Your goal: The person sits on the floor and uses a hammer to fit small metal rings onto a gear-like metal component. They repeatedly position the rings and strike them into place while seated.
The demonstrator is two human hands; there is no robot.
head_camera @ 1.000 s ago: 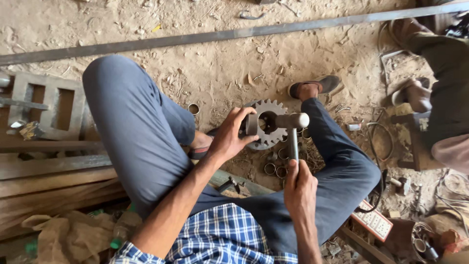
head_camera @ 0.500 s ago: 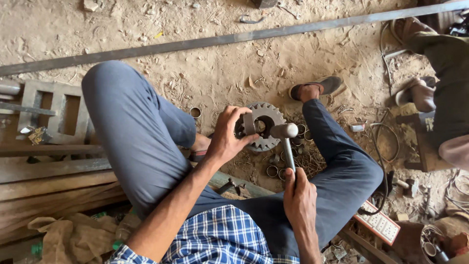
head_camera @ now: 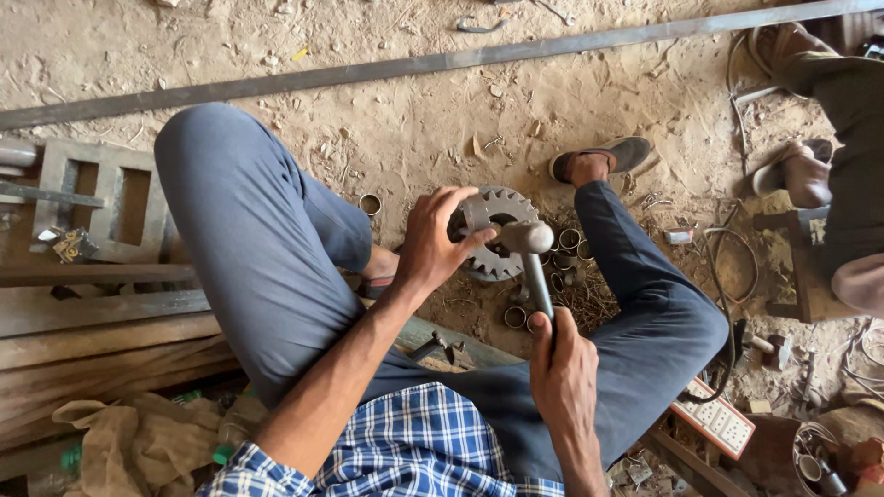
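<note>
A toothed gear [head_camera: 493, 235] is steadied on the dirt floor [head_camera: 414, 138] at frame centre by the left hand [head_camera: 433, 241], closed on its left rim. A hammer [head_camera: 532, 262] is gripped by the right hand [head_camera: 562, 368], lower centre. Handle axis runs upward; head lies just right of the gear hub. Small metal rings [head_camera: 564, 248] are scattered alongside.

Sandy dirt floor [head_camera: 442, 120], long steel bar [head_camera: 414, 66], stacked wooden planks [head_camera: 101, 350].
</note>
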